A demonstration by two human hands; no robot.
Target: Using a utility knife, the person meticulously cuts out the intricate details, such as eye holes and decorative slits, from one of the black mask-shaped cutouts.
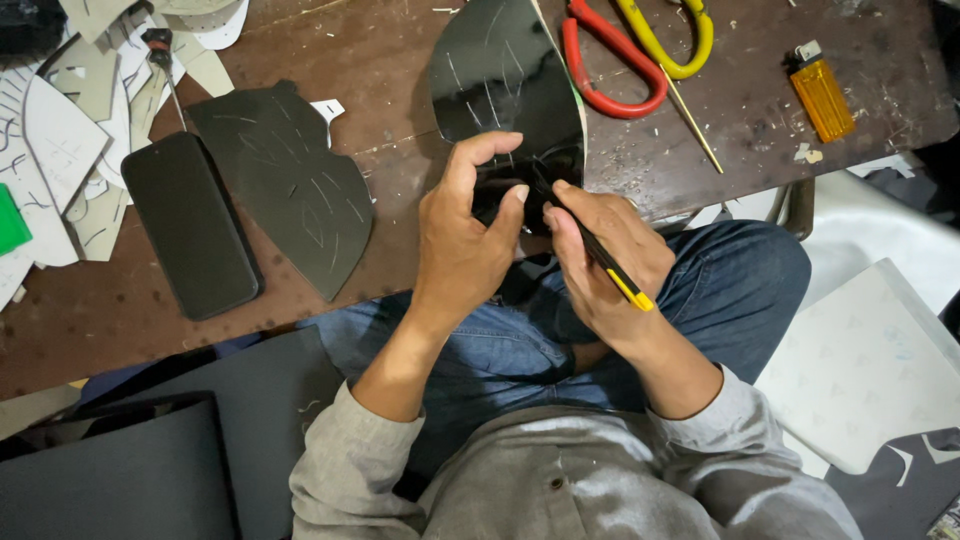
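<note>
Two hands meet at the table's near edge: the left hand (462, 235) pinches a glossy black sheet piece (505, 85) flat, seemingly to steady it, while the right hand (600, 262) grips a slim black-and-yellow knife (600, 255), tip at the sheet's lower end. At ten o'clock lie a dark cut panel (290, 180) and a black phone (190, 225); at one o'clock, scissors (630, 50); at two o'clock, an orange lighter (822, 97). Bare tabletop (400, 70) lies between them.

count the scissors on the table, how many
2. Red scissors and yellow scissors lie side by side at the table's far edge, beyond the hands; their blades run out of frame.
</note>
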